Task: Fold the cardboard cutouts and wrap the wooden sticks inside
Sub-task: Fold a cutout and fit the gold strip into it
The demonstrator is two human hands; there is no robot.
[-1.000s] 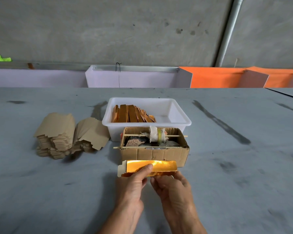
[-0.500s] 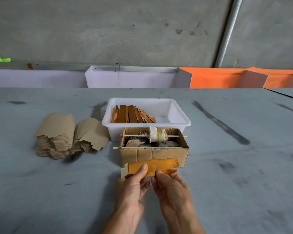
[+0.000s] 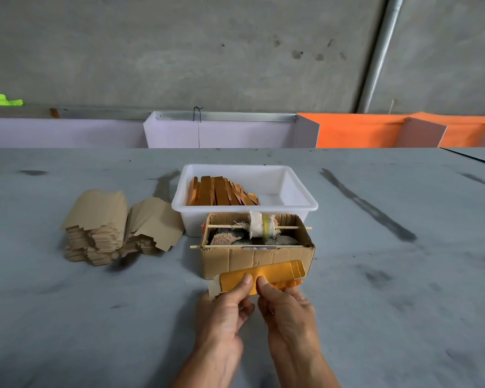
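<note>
Cardboard cutout (image 3: 263, 275), gold-orange on its shown face with a pale flap at its left end, is being held just above the grey table (image 3: 67, 331), directly in front of a brown cardboard box (image 3: 256, 257) and overlapping the box's near wall in the head view. Both hands are gripping it: the left hand (image 3: 226, 312) is pinching its left part with the thumb on top, and the right hand (image 3: 287, 309) is pinching the middle with the thumb pressing down on the face, the two thumbs lying just beside each other. Whether a stick is lying inside the fold cannot be told. The box is standing open and is holding grey and brownish scraps; two thin skewers (image 3: 247, 246) are running across it, and the far one is carrying a roll of white cloth and tape (image 3: 261, 226). Touching the box's far side, a white plastic tub (image 3: 291, 186) is sitting on the table, with a leaning row of orange-brown wooden sticks (image 3: 221, 191) filling its left half. Left of the tub, a stack of plain brown cutouts (image 3: 95, 228) is lying, with a second, lower pile (image 3: 154, 225) sagging against it. Behind the table, white and orange panels (image 3: 361, 130) are standing along a concrete wall (image 3: 179, 51).
</note>
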